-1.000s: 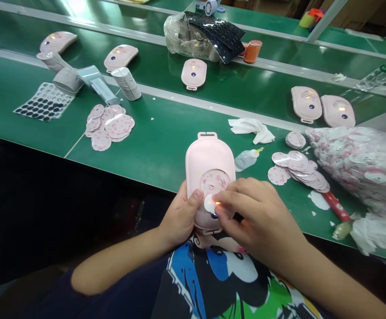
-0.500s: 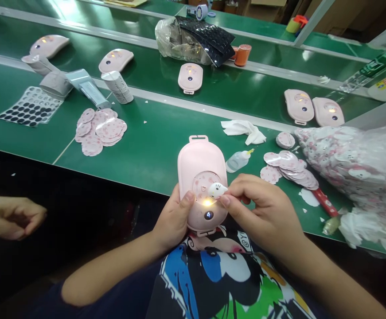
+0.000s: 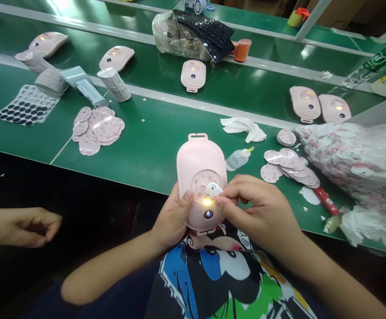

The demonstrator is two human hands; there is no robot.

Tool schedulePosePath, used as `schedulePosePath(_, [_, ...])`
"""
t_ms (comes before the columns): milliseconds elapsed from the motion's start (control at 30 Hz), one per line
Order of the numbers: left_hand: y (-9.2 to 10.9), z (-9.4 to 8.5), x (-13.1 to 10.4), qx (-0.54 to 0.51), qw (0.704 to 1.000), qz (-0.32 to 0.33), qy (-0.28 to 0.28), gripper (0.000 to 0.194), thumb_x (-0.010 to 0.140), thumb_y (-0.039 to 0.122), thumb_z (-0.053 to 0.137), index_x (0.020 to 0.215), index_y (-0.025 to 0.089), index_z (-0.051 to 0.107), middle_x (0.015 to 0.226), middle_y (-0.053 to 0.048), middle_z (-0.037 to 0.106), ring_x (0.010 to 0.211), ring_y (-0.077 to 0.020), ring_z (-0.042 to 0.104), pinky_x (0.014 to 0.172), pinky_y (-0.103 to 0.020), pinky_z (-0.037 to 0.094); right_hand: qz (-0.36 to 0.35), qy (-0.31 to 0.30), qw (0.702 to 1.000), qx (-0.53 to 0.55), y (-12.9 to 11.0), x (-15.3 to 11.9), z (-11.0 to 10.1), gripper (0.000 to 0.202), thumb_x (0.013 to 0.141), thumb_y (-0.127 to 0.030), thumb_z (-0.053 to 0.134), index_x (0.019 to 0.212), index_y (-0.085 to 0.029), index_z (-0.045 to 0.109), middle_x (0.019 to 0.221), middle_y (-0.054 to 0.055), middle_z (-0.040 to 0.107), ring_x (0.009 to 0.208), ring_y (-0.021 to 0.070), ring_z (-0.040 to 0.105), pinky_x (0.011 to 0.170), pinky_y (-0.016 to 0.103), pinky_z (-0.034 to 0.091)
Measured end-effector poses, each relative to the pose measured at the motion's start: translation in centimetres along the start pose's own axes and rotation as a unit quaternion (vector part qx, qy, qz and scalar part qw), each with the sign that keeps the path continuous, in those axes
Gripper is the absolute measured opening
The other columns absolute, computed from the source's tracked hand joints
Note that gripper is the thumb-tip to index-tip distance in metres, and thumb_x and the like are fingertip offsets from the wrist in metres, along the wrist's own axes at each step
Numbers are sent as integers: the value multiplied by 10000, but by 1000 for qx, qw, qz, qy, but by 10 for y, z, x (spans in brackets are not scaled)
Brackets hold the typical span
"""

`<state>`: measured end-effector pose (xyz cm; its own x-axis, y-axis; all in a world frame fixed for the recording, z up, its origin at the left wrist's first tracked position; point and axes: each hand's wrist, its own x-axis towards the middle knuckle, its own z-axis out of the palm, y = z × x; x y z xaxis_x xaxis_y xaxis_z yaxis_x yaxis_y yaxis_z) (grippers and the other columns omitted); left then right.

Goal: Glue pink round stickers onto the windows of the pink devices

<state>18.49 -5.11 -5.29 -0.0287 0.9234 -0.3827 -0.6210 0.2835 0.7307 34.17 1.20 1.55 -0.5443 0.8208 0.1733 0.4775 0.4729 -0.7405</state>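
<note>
A pink device [image 3: 199, 155] with a round patterned recess, a glowing yellow light and a small dark display stands tilted above my lap. My left hand [image 3: 174, 217] grips its lower left side, thumb on the front face. Between the thumb and fingertips of my right hand [image 3: 259, 208] is a small white cat-face piece [image 3: 213, 189], held over the recess beside the light. Part of its right edge is hidden by my fingertips.
Another person's hand [image 3: 40, 226] is at the left. The green table [image 3: 146, 155] bears round patterned stickers [image 3: 99, 128], a small bottle [image 3: 238, 159], white tissue [image 3: 243, 128] and a plastic bag of pieces [image 3: 365, 164]. More pink devices [image 3: 193, 75] lie farther back.
My right hand has moved slightly left, bringing the cat-face piece farther over the recess. The other person's hand has moved right. Two devices at the back right have shifted right.
</note>
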Motion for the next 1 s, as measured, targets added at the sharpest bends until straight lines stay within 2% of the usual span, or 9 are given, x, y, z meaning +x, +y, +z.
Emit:
schedulePosePath(167, [-1,0,0,0,1000,3,-10,571,815,539,673,1210,166,496,1175,-137,634,1070,-282,614,905,-405,525,-23,-9,1000,-19,2,0,-1,207,855,-201,578,662,-133,609,669,-18,553,645,32,475,619,172,346])
schedulePosePath(400, [-5,-2,-2,9,1000,11,-26,505,819,505,687,1181,185,540,1153,-117,643,1044,-265,626,866,-370,536,-2,-50,996,-70,3,-1,0,178,840,-203,544,676,-139,574,718,-13,542,706,63,439,652,219,279])
schedulePosePath(533, [-4,-2,-3,16,999,11,-50,486,831,462,688,1208,188,548,1177,-116,643,1060,-256,625,873,-349,533,0,-15,990,-137,2,-1,4,243,830,-253,534,623,-127,551,653,-2,492,656,69,387,631,237,228])
schedulePosePath(733, [-3,-1,-1,11,999,-6,-52,510,824,468,696,1222,190,539,1204,-122,635,1084,-267,620,888,-358,530,-28,40,972,-230,1,-1,8,218,791,-258,514,624,-129,570,647,9,483,653,82,397,627,251,188])
schedulePosePath(900, [-3,-1,1,14,998,-13,-55,499,821,457,704,1213,193,542,1178,-117,649,1055,-262,634,867,-353,535,-35,48,958,-280,1,0,9,207,770,-256,534,603,-134,539,642,21,483,650,98,383,630,254,159])
schedulePosePath(1000, [-2,0,0,6,998,-23,-57,518,810,450,721,1225,205,533,1193,-113,647,1074,-260,629,891,-360,532,-45,50,952,-300,1,-1,9,258,784,-310,564,602,-134,516,645,29,482,651,104,375,634,251,164])
